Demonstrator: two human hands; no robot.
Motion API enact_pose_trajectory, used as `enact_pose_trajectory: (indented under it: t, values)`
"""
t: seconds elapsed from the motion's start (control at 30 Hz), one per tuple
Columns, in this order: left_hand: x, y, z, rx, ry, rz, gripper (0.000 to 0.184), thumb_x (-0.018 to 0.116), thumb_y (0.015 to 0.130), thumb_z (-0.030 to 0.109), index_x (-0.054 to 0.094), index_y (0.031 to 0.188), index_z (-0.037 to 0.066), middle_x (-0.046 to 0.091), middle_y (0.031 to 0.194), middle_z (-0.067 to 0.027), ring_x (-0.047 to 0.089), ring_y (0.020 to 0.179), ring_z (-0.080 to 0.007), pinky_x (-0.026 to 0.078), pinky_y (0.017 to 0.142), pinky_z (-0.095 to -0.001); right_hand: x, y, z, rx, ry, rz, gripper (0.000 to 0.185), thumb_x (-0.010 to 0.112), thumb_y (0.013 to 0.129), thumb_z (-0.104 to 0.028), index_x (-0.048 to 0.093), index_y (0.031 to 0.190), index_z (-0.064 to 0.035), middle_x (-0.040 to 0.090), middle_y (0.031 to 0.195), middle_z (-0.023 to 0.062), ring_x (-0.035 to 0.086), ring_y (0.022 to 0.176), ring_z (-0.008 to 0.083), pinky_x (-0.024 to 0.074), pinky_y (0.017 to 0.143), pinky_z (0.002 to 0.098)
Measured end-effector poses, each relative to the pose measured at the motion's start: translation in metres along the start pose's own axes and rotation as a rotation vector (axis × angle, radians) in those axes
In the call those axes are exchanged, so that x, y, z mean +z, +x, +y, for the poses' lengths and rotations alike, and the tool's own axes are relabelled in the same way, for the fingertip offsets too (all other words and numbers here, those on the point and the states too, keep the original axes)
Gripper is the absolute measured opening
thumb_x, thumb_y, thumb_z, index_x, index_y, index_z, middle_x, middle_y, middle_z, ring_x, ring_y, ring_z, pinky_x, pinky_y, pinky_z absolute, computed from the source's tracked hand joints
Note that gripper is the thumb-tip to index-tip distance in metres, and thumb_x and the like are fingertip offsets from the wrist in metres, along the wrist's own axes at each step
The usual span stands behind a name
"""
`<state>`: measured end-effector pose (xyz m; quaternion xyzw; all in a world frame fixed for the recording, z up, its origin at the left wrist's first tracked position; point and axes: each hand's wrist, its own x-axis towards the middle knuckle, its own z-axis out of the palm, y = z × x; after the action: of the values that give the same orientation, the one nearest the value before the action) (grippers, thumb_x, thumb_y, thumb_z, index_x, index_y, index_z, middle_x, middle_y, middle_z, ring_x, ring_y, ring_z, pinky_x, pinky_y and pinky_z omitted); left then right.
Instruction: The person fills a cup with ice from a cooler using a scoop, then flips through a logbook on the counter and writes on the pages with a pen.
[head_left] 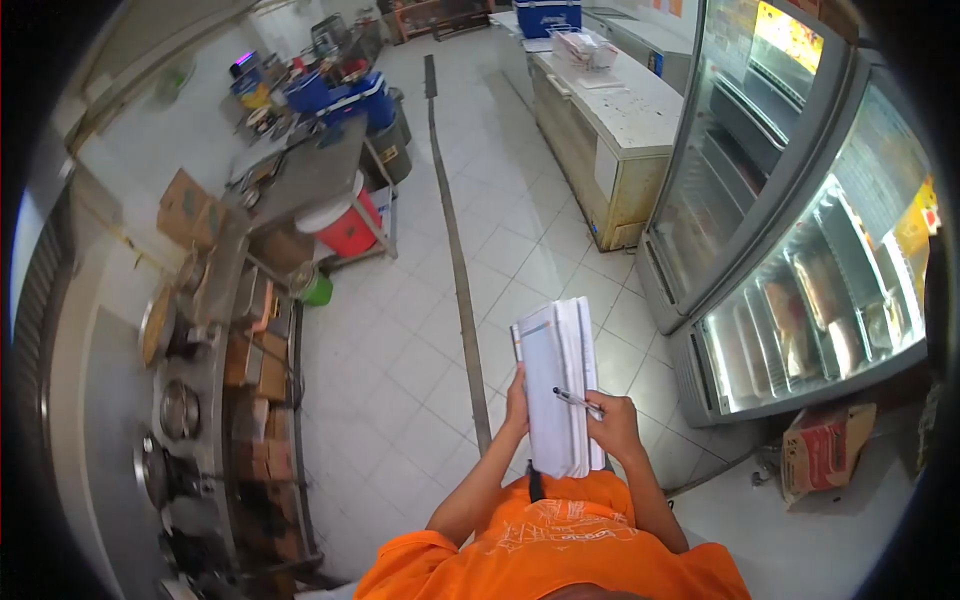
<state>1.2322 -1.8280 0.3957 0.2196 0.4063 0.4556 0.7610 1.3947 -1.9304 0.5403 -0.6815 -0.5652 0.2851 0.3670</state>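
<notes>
In front of my orange shirt [560,530] I hold a notebook [552,400] with several white pages, some of them raised or folded over toward the right. My left hand [516,402] grips its left edge, with fingers partly hidden behind it. A pen [578,401] crosses the right part of the page, its dark end pointing left. My right hand [612,424] is closed around the pen and rests against the notebook's right edge. Any writing on the page is too small to read.
Glass-door refrigerators [800,300] stand at right, beside a white chest freezer [620,120]. A cardboard box [825,455] lies at lower right. Shelving with pots [180,410] lines the left side, near a red bucket [345,222]. A dark channel [455,250] runs along the tiled floor.
</notes>
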Motion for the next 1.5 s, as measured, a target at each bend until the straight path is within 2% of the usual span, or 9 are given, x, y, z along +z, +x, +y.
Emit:
enact_pose_trajectory:
  t: [0.1, 0.2, 0.27, 0.47, 0.6, 0.63, 0.77, 1.13, 1.5]
  values:
    - [0.013, 0.127, 0.008, -0.122, 0.185, -0.045, 0.073, 0.046, 0.101, 0.064, 0.056, 0.129, -0.003, 0.064, 0.115, -0.0126, 0.062, 0.105, -0.0208, 0.049, 0.097, -0.0348, 0.008, 0.101, 0.030, 0.012, 0.003, 0.084, 0.021, 0.065, 0.079, -0.007, 0.073, 0.098, -0.0081, 0.062, 0.069, 0.0212, 0.063, 0.060, 0.0385, 0.0479, 0.055, 0.0420]
    - [0.038, 0.229, 0.025, -0.152, 0.360, -0.072, 0.083, 0.047, 0.097, 0.072, 0.055, 0.126, -0.006, 0.061, 0.113, -0.0134, 0.059, 0.104, -0.0217, 0.048, 0.095, -0.0348, 0.015, 0.204, 0.054, -0.046, 0.053, 0.135, 0.022, 0.069, 0.082, -0.008, 0.073, 0.102, -0.0021, 0.064, 0.068, 0.0201, 0.059, 0.048, 0.0195, 0.0440, 0.050, 0.0326]
    - [0.063, 0.292, 0.050, -0.085, 0.506, -0.080, 0.085, 0.045, 0.096, 0.073, 0.056, 0.126, -0.005, 0.061, 0.115, -0.0124, 0.059, 0.104, -0.0210, 0.048, 0.096, -0.0346, 0.012, 0.287, 0.056, 0.011, 0.072, 0.091, 0.022, 0.072, 0.083, -0.010, 0.074, 0.104, -0.0040, 0.069, 0.073, 0.0167, 0.065, 0.054, 0.0203, 0.0485, 0.054, 0.0326]
    - [0.148, 0.432, 0.192, -0.479, 0.404, -0.257, 0.090, 0.037, 0.096, 0.078, 0.055, 0.134, -0.002, 0.060, 0.120, -0.0089, 0.059, 0.104, -0.0160, 0.048, 0.094, -0.0296, 0.030, 0.513, 0.071, -0.007, 0.096, 0.018, 0.025, 0.074, 0.084, -0.015, 0.076, 0.108, -0.0080, 0.073, 0.083, 0.0156, 0.071, 0.067, 0.0305, 0.0540, 0.064, 0.0376]
    - [0.194, 0.528, 0.266, -0.188, 0.580, -0.276, 0.081, 0.058, 0.093, 0.068, 0.052, 0.137, -0.001, 0.063, 0.110, -0.0082, 0.060, 0.101, -0.0154, 0.049, 0.092, -0.0308, 0.018, 0.655, 0.064, 0.015, 0.007, -0.128, 0.032, 0.073, 0.079, -0.016, 0.074, 0.111, -0.0102, 0.072, 0.085, 0.0182, 0.071, 0.076, 0.0365, 0.0546, 0.069, 0.0431]
    - [0.203, 0.560, 0.282, -0.202, 0.518, -0.273, 0.074, 0.073, 0.090, 0.053, 0.051, 0.135, -0.001, 0.063, 0.109, -0.0072, 0.060, 0.099, -0.0154, 0.048, 0.091, -0.0309, 0.018, 0.690, 0.064, -0.005, -0.014, -0.117, 0.035, 0.073, 0.077, -0.014, 0.074, 0.112, -0.0113, 0.072, 0.082, 0.0184, 0.071, 0.076, 0.0368, 0.0543, 0.069, 0.0431]
    - [0.215, 0.706, 0.325, -0.279, 0.587, -0.416, 0.060, 0.083, 0.086, 0.034, 0.054, 0.129, 0.001, 0.063, 0.110, -0.0046, 0.061, 0.101, -0.0156, 0.050, 0.091, -0.0316, 0.037, 0.825, 0.088, -0.119, -0.022, -0.025, 0.040, 0.070, 0.073, -0.009, 0.074, 0.113, -0.0125, 0.072, 0.082, 0.0178, 0.071, 0.076, 0.0375, 0.0549, 0.068, 0.0438]
    - [0.316, 1.107, 0.451, -0.361, 0.512, -0.964, 0.067, 0.073, 0.086, 0.009, 0.043, 0.145, 0.004, 0.060, 0.130, -0.0099, 0.059, 0.121, -0.0192, 0.048, 0.104, -0.0344, -0.007, 1.195, 0.105, -0.053, -0.068, 0.208, 0.041, 0.071, 0.073, -0.010, 0.074, 0.114, -0.0161, 0.071, 0.082, 0.0137, 0.068, 0.074, 0.0365, 0.0539, 0.066, 0.0438]
    - [0.428, 1.460, 0.561, -0.345, 0.680, -0.693, 0.056, 0.060, 0.080, 0.006, 0.054, 0.135, -0.003, 0.066, 0.119, -0.0110, 0.064, 0.106, -0.0183, 0.053, 0.092, -0.0317, -0.039, 1.584, 0.160, -0.110, 0.008, 0.171, 0.029, 0.075, 0.081, -0.008, 0.077, 0.111, -0.0127, 0.070, 0.081, 0.0202, 0.068, 0.064, 0.0337, 0.0522, 0.060, 0.0387]
